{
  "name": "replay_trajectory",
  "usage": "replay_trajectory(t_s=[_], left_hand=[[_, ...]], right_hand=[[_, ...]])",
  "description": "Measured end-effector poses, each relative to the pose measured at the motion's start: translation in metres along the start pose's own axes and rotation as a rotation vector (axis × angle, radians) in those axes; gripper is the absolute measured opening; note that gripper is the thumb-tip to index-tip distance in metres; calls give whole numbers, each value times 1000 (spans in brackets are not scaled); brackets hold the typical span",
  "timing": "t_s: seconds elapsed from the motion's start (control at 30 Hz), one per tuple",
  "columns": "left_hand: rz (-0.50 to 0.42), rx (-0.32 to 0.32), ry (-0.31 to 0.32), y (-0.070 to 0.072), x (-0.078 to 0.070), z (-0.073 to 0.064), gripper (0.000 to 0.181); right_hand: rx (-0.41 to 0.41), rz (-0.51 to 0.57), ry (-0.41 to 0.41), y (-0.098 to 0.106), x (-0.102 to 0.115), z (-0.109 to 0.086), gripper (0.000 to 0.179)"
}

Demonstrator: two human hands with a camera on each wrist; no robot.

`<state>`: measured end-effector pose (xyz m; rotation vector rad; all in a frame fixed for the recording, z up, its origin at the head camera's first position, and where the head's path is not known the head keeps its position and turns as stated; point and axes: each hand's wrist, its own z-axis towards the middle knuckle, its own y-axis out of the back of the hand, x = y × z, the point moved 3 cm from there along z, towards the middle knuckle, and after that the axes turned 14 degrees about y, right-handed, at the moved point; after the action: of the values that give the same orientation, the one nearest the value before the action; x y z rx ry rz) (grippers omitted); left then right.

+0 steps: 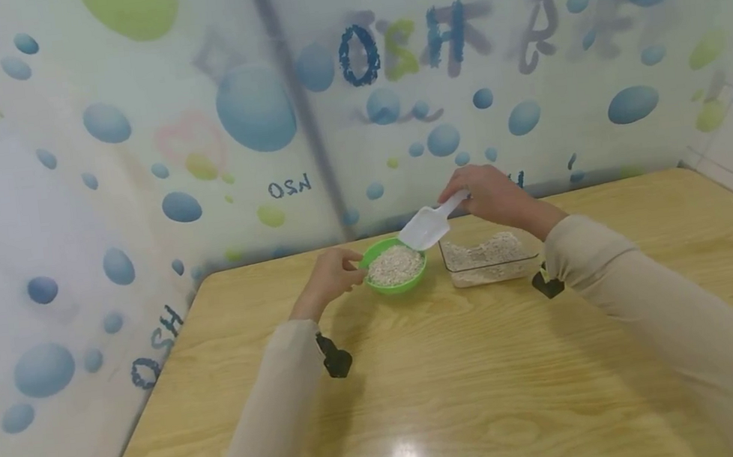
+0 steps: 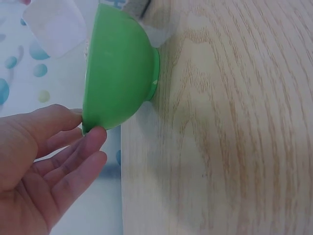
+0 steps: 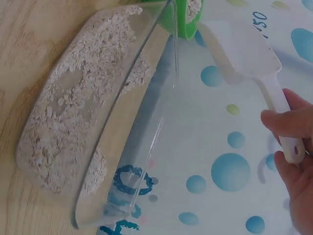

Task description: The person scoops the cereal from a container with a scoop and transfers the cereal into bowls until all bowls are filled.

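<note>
A green bowl (image 1: 398, 287) stands on the table, heaped with pale flakes (image 1: 396, 265) that look like oats. My left hand (image 1: 334, 274) pinches the bowl's rim at its left side, thumb and fingertips on the edge, as the left wrist view shows. My right hand (image 1: 488, 196) grips the handle of a white scoop (image 1: 425, 228), whose blade hangs over the bowl's right rear rim. No flakes show on the scoop in the right wrist view. To the right of the bowl, a clear rectangular container (image 3: 132, 93) holds more of the flakes (image 3: 93, 73), below my right hand.
The wooden table (image 1: 424, 380) extends toward me and to both sides. Close behind its far edge hangs a white curtain-like wall (image 1: 359, 161) with blue and green dots and letters. A dark wrist strap piece (image 1: 336, 355) hangs under my left sleeve.
</note>
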<state>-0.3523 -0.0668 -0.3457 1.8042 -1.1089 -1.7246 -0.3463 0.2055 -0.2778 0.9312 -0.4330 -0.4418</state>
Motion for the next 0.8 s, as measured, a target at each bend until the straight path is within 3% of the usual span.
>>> replay_trajectory(t_s=[0.13,0.27,0.43,0.63,0.8], left_hand=[[-7,-19,26,2,-2,-2,34],[-38,-92,51,6,-6,-4,28],[-95,-162,-5,0,-27,-6,23],[-79,-74,-105,-26,-65,-9,25],[-59,1,-128,-48,-86,-4,26]], right_hand=[[16,5,-12,11,1,-9,25],[71,-5,-77,26,-1,-23,25],[145,-4,-157,42,-8,-43,23],[272,-20,-158,52,-19,-62,22],[333,-4,-196,58,-24,-69,22]])
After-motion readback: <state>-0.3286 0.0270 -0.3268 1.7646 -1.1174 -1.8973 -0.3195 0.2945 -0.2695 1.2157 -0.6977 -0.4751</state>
